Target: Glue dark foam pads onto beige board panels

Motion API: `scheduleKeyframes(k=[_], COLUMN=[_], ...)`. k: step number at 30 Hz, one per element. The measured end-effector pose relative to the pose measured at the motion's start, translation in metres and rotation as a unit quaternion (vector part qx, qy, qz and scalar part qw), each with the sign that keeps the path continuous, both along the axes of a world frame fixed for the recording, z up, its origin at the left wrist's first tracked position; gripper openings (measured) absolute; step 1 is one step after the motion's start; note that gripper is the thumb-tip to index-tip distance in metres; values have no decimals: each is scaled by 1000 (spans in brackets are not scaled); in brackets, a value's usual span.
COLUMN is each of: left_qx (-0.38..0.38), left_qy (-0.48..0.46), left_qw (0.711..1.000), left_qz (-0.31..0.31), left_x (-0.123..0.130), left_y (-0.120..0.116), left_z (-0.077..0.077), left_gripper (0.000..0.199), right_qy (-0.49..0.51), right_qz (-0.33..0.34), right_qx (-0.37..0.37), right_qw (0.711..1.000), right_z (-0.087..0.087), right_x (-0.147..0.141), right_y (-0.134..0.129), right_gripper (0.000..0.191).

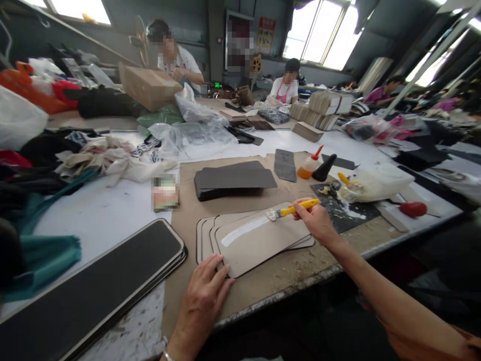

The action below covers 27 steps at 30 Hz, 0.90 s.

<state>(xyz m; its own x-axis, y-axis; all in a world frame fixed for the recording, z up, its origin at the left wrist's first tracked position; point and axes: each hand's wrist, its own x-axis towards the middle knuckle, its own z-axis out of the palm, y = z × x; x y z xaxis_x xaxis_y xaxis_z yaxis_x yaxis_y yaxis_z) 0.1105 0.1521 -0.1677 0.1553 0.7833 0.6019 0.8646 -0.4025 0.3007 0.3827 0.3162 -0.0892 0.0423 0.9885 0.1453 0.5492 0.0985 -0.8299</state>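
My right hand (pixel 314 220) is closed round the yellow handle of a brush (pixel 296 207), whose bristles rest on the top beige panel (pixel 263 245). A streak of white paste (pixel 244 231) runs left from the bristles. Several dark-edged beige panels lie fanned beneath that one. With fingers spread, my left hand (pixel 205 291) lies at the stack's lower left corner, fingertips on the panel's edge. Behind the panels is a pile of dark grey boards (pixel 236 179).
Right of the boards stand a glue bottle (pixel 308 165) and a black cone-shaped object (pixel 325 168). A paste-filled bag (pixel 379 183) and a red-handled tool (pixel 412 208) lie farther right. Long black panels (pixel 108 281) are at left. People sit beyond the table.
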Motion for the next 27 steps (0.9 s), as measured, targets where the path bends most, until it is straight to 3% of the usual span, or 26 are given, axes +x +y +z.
scheduleKeyframes(k=[5,9,14,21,24,27], left_qx=[31,49,59,78,69,59], left_qy=[7,11,37,52,58,55], left_qw=[999,999,997,996,996,997], left_qz=[-6,-8,-20,-11,-7,0], left_x=[-1,-2,-5,-5,-5,-3], left_y=[3,3,4,3,1,0], left_z=[-6,-8,-8,-8,-6,-4], left_gripper=[17,17,20,22,23,22], right_qy=[-80,-144,-238,-79,-23,-53], right_qz=[-73,-98,-30,168,189,123], right_qx=[24,49,120,119,79,81], right_qw=[994,984,963,975,978,988], right_z=[3,9,11,10,9,4], right_x=[40,46,9,-90,-94,-60], right_y=[11,5,-25,-118,-133,-118], right_gripper=[30,24,18,17,17,22])
